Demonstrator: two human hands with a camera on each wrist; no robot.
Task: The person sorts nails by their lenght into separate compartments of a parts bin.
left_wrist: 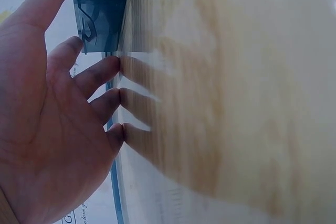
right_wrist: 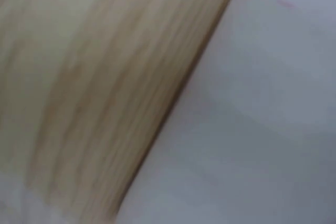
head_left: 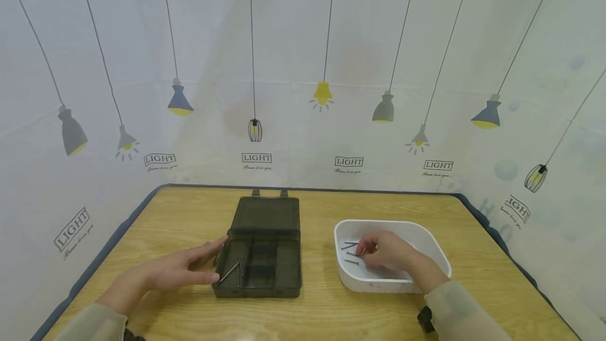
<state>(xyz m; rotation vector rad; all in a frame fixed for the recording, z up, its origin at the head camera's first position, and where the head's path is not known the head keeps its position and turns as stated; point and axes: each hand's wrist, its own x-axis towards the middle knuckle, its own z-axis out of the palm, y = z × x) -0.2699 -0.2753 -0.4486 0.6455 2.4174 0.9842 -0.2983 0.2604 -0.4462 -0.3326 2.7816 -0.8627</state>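
Note:
A dark translucent compartment box (head_left: 287, 267) lies on the table with its lid (head_left: 266, 213) raised at the back. Several long screws (head_left: 230, 271) are in its left compartment. My left hand (head_left: 176, 269) rests against the box's left side, thumb and fingers extended; the left wrist view shows the palm and spread fingers beside the box wall (left_wrist: 105, 11). Inside a white tray (head_left: 393, 284) on the right, my right hand (head_left: 389, 250) reaches down with bent fingers among several screws (head_left: 351, 262). Whether its fingertips pinch one is unclear.
Both containers stand on a wood-grain table (head_left: 322, 312) with a dark edge. Behind it hangs a pale curtain (head_left: 293, 41) printed with lamps. In the right wrist view, only the tabletop (right_wrist: 94, 87) and the blurred white tray wall (right_wrist: 247, 119) appear.

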